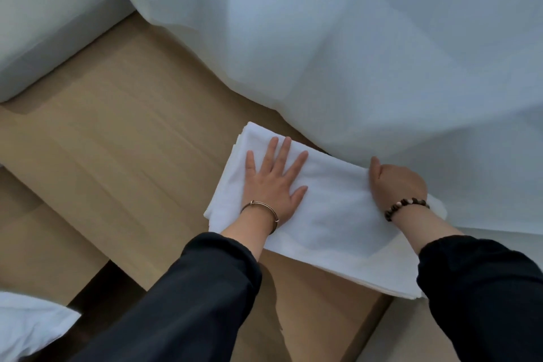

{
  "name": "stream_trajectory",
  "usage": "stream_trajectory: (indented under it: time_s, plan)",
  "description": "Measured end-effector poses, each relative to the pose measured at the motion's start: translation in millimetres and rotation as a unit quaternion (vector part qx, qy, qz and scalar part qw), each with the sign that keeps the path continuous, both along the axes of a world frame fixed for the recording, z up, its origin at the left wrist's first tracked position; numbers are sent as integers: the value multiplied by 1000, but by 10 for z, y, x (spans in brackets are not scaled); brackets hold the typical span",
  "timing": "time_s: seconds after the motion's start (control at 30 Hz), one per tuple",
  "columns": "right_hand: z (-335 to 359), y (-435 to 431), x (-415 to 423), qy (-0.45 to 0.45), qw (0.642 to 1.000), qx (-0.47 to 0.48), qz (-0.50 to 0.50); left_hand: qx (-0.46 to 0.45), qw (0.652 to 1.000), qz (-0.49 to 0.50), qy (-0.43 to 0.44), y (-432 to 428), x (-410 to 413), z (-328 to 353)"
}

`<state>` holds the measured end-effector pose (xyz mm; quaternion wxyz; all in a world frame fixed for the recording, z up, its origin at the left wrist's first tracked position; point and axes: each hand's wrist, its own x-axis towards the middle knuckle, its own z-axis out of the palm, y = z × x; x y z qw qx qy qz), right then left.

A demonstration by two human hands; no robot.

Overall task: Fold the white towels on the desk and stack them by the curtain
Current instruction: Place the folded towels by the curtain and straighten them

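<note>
The left grip [273,182], fingers spread, is pressing the folded white towel [332,214] lying on the worktop [132,126] beside the curtain [352,53], while the right grip [396,182] is curling round its far edge.

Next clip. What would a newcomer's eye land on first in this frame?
A folded white towel lies on the wooden desk, right against the sheer curtain. The left hand presses flat on its left half, while the right hand grips its edge by the curtain. More white cloth shows at the lower left corner.
</note>
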<state>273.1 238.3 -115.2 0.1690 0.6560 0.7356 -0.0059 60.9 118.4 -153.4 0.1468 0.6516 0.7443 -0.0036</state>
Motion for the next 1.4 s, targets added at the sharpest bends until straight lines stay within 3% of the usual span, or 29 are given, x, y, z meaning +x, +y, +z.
stream_trajectory:
  time_s: [0.17, 0.3, 0.4, 0.5, 0.63, 0.73, 0.83, 0.97, 1.2, 1.4]
  plan:
    - [-139, -182, -87, -3, 999, 47, -20, -9, 1000, 1, 5, 26, -10, -16]
    - [-100, -477, -475, 165, 978, 106, 68, -4, 1000, -1, 0, 29, -26, -36]
    - [-187, -797, -547, 137, 982, -2, 127, -1, 999, -44, 15, -2, -141, -53]
    - [-314, -797, -224, 102, 994, -24, 33, 1, 995, -91, 29, -48, -352, -51]
    - [-245, -700, -242, 66, 997, -29, -40, -23, 998, -35, 40, -93, -604, 20]
    - [-106, -749, -690, 129, 990, -44, 25, -7, 994, 85, -68, -266, -772, 121]
    - [25, -783, -1313, 185, 971, -45, 144, 70, 936, 238, -251, -465, -857, 193]
    - [120, -767, -1970, 228, 949, -45, 213, 79, 866, 357, -341, -668, -1006, 295]
    - [109, -468, -2191, 249, 955, -132, 89, -80, 743, 405, -526, -1126, -1168, 346]
    - [111, -338, -2195, 284, 950, -127, 35, -78, 733, 389, -552, -1197, -1011, 340]
